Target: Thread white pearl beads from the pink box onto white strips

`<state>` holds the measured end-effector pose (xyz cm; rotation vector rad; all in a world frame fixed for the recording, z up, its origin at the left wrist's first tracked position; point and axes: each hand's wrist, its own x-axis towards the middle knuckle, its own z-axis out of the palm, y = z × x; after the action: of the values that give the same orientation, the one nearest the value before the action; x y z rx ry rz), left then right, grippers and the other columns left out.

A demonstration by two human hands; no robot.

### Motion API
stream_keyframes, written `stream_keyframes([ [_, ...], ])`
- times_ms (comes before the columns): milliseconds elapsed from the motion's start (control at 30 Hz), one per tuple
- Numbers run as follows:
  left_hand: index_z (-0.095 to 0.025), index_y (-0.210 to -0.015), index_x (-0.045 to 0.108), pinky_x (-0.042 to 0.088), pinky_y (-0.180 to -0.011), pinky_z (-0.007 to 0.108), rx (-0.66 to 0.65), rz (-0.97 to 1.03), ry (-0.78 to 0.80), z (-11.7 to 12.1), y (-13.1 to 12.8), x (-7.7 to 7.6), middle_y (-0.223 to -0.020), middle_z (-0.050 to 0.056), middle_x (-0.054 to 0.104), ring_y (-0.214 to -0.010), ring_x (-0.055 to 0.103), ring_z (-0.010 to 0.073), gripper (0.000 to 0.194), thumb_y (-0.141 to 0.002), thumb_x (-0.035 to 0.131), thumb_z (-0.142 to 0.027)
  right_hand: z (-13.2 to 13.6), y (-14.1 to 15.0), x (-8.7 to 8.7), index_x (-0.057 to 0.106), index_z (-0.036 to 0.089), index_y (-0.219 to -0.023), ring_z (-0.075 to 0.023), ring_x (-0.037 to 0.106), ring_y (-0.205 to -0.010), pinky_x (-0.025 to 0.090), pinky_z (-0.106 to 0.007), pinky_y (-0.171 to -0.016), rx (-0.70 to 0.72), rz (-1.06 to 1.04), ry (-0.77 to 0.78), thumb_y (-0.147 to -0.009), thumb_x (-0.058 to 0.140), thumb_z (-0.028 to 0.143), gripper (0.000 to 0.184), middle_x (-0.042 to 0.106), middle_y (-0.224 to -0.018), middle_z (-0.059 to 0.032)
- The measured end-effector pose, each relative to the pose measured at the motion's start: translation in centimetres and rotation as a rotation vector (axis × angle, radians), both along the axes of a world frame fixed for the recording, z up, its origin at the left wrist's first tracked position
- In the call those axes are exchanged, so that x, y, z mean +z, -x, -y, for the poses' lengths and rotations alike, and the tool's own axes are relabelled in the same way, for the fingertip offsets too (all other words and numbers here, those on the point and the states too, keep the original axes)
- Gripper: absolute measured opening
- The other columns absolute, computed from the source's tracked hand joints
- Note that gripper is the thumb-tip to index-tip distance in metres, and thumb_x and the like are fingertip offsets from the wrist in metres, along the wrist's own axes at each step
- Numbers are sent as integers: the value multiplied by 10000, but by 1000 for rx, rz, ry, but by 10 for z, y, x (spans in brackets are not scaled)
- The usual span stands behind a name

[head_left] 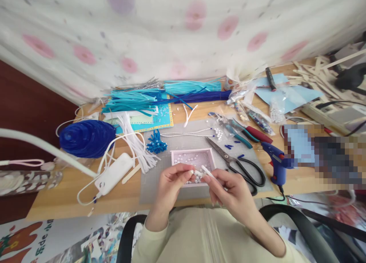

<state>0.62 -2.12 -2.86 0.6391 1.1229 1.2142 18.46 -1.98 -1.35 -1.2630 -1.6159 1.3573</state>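
Observation:
Above a pale pink box (192, 151) of white beads, my two hands meet fingertip to fingertip. My right hand (230, 190) is closed in a pinch on a short white pipe cleaner (207, 171), its tip pointing up and left. My left hand (170, 184) pinches the other end of this small white work, where pieces bunch together; fingers partly hide how they join. Just left of the box lies a blue pipe-cleaner flower (156, 142) with pearl centres. Black-handled scissors (235, 162) rest open to the right of the box.
A blue glue gun (276, 162) stands at right, near pliers (238, 133). Blue and teal pipe cleaners (134, 100) lie along the back, white ones (134, 141) at left. A blue roll (87, 138) and white power strip (116, 174) occupy the left side.

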Motion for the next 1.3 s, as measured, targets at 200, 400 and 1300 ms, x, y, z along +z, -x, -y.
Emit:
stream_keyframes([
  [200,-223,-800,862,593,-687,262,-63,59,-51,5,12,-3,-847,48,792,-679,694,139,255,-664,943,-423,6,12,3,590,202,-641,-100,463,-406,358,-236,-459,5,45,-7,-1006,541,486,465,604,-441,21],
  [400,-217,-825,863,596,-703,287,-60,41,-77,7,13,-7,-844,46,767,-688,684,148,286,-680,925,-456,7,11,4,563,206,-602,-97,438,-404,341,-242,-451,13,91,-40,-1004,550,487,491,599,-438,22],
  [1300,-234,-867,873,579,-702,240,-70,64,-52,9,12,-6,-829,37,772,-684,683,125,270,-712,911,-451,6,8,8,534,207,-589,-83,397,-397,302,-231,-423,26,70,-74,-996,564,388,447,561,-428,41],
])
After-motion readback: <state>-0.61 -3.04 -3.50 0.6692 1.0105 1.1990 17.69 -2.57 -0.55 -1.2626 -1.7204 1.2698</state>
